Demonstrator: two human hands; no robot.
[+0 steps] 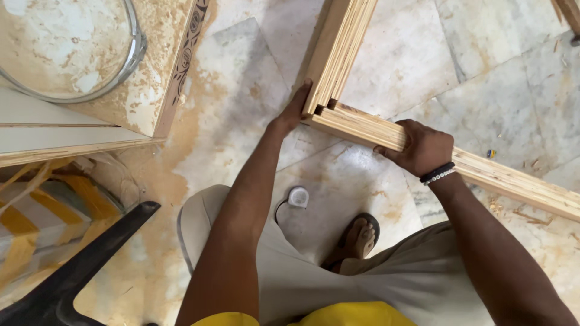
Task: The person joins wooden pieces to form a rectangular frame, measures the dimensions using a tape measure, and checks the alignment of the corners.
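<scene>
Two long plywood strips meet in a corner above the floor, near the middle of the view. One strip (pixel 339 45) has its long side running from the corner up and a little to the right, off the top edge. The other strip (pixel 483 172) has its long side running from the corner down to the right, off the right edge. The left hand (pixel 296 111) is pressed flat on the outer side of the corner, fingers up along the wood, not wrapped around it. The right hand (pixel 420 148) has its grip closed over the second strip, just beside the corner. Below the wood, the marble floor (pixel 241 102) is dusty with sawdust and has open room to the left of the corner. A small white tape measure (pixel 298 197) lies near a sandalled foot (pixel 360 236). A sawdust-covered table (pixel 151 78) stands well apart at the upper left.
</scene>
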